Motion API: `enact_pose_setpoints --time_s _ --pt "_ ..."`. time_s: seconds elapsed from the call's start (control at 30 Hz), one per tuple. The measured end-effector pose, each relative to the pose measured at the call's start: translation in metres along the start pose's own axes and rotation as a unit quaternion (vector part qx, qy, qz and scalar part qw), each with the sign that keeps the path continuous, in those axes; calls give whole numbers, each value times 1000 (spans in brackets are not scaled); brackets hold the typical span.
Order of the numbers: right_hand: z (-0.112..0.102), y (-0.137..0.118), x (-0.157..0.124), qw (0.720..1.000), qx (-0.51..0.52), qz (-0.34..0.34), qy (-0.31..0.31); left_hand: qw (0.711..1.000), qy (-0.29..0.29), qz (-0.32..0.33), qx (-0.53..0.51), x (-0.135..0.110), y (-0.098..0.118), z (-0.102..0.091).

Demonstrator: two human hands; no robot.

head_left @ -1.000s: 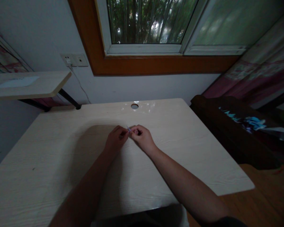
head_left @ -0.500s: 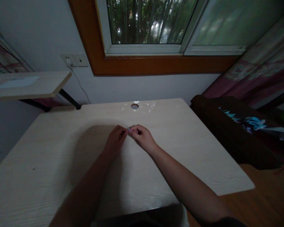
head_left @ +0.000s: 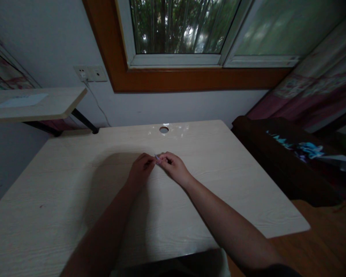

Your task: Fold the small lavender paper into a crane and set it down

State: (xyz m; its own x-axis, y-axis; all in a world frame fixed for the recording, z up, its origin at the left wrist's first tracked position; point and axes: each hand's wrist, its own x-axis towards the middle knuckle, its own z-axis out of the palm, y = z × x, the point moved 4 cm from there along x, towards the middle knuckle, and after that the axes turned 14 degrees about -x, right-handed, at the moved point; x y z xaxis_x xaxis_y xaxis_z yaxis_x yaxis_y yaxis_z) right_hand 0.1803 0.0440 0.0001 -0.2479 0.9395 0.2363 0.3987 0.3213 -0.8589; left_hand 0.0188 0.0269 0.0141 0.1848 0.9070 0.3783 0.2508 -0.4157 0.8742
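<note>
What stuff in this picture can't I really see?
Head view: what the small purplish thing is; it's tiny, and the fingertips of the left hand and right hand crowd it.
Head view: the white cord's lower end; the table hides it.
Head view: the shelf's left end; the picture's edge cuts it off.

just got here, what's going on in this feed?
A person sits or stands at a pale wood-grain table, with bare hands brought together over it. The right hand pinches a small, pale, pointed piece at its fingertips. The left hand meets it there, though whether it grips too is hard to tell. The piece is too small to identify. Beyond the hands, near the table's far edge, is a round hole.
</note>
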Motion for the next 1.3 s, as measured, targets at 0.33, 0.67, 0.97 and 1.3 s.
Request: enact_pose_setpoints --time_s 0.33,0.67,0.97,1.3 --pt "2 2 -1 999 -16 15 25 1000 1 0 27 -1 -6 2" --pt "5 5 -3 998 -10 40 41 999 -15 14 49 1 -4 0" --pt "3 2 -3 997 18 54 55 999 6 18 31 0 -6 0" --pt "1 0 -3 998 13 35 59 1000 18 10 22 0 -3 -1"
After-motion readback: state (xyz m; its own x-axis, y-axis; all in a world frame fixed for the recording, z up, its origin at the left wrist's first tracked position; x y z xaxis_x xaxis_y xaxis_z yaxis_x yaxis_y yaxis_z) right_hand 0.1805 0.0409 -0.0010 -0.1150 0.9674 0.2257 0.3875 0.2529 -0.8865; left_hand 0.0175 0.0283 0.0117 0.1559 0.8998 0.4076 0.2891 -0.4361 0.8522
